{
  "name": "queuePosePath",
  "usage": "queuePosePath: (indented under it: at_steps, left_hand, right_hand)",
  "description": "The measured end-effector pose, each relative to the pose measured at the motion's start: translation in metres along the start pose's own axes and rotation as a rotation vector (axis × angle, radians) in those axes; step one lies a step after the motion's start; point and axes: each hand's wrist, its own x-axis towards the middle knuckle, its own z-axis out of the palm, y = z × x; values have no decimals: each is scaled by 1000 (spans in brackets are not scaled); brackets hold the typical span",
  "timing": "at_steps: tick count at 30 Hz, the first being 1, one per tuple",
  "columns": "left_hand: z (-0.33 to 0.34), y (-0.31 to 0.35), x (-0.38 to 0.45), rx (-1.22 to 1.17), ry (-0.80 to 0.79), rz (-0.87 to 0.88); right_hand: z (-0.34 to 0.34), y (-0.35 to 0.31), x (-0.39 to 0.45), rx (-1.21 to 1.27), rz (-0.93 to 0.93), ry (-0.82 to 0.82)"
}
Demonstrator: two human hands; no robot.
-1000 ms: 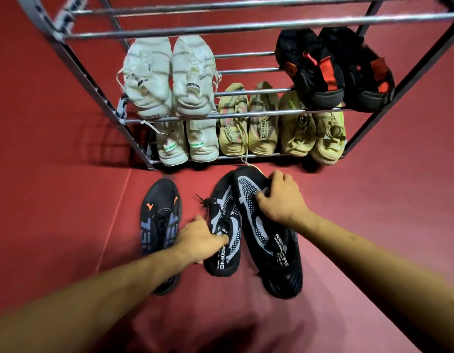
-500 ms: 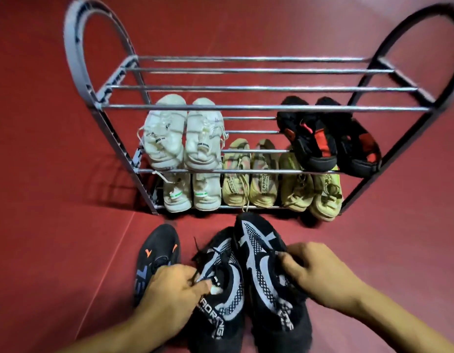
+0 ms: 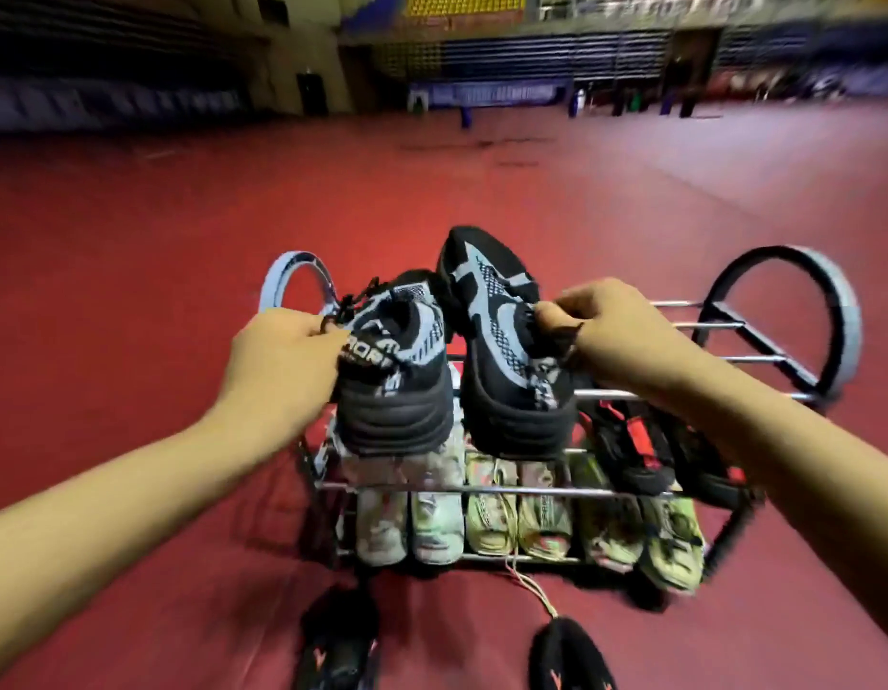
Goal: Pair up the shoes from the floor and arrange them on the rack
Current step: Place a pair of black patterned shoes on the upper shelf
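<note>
Left hand (image 3: 282,361) grips the left black-and-grey knit shoe (image 3: 394,371) at its collar, fingers curled round the opening near the lace toggle; heel end faces the camera, sole down. Right hand (image 3: 616,336) pinches the right black-and-grey knit shoe (image 3: 501,341) at the tongue and laces, thumb and fingers closed on the fabric; this shoe tilts toe-up and sits slightly higher than its partner. Both shoes are held in the air side by side, nearly touching, above the left-to-middle part of the rack's top tier (image 3: 681,390). The metal rack (image 3: 775,341) stands on the red floor (image 3: 133,241). Middle tier: a pale pair on the left, mostly hidden behind the held shoes, and black sandals with red straps (image 3: 631,440) on the right. Bottom tier: white sneakers (image 3: 407,525), beige slip-ons (image 3: 516,520), yellow-green sneakers (image 3: 651,535), all blurred. Two dark shoes with orange marks (image 3: 339,644) lie on the floor in front of the rack, well apart from each other; a loose lace trails from the bottom tier toward the right one. Change from half a second ago: the knit pair was on the floor with both hands closing on it; it is now lifted clear to rack-top height, and the camera has tipped up to show the hall beyond.
</note>
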Motion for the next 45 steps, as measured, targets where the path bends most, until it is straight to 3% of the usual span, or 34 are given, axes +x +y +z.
queuePosePath:
  at_steps: [3, 9, 11, 13, 15, 17, 21, 26, 31, 36, 39, 43, 45]
  left_hand:
    - [17, 16, 40, 132, 20, -35]
    - [52, -27, 61, 69, 41, -257]
    - [59, -38, 55, 81, 80, -191]
    - [61, -50, 43, -1, 34, -77]
    - [58, -53, 27, -157, -110, 64]
    - [56, -52, 18, -130, -193, 203]
    - [48, -44, 20, 93, -66, 339]
    - [35, -48, 29, 210, 59, 239]
    - [47, -52, 18, 214, 159, 267]
    - [48, -51, 14, 198, 189, 272]
    - [53, -49, 13, 276, 166, 307]
    - [64, -51, 10, 357, 89, 240]
    - [60, -58, -4, 240, 130, 239]
  right_hand:
    - [30, 0, 49, -84, 35, 74]
    - [91, 23, 76, -15, 256, 132]
    - [93, 32, 58, 181, 239, 223]
    - [96, 33, 33, 345, 181, 170]
    - [95, 27, 11, 214, 12, 24]
    - [100, 20, 7, -61, -136, 6]
    - [114, 0, 18, -52, -90, 83]
    - [138, -11, 23, -36, -84, 138]
    - [144, -6, 22, -131, -65, 165]
    - [145, -11, 26, -58, -111, 173]
    - [141, -8, 28, -2, -42, 95]
    - [133, -9, 29, -282, -2, -70]
    - [127, -12, 20, -387, -41, -87]
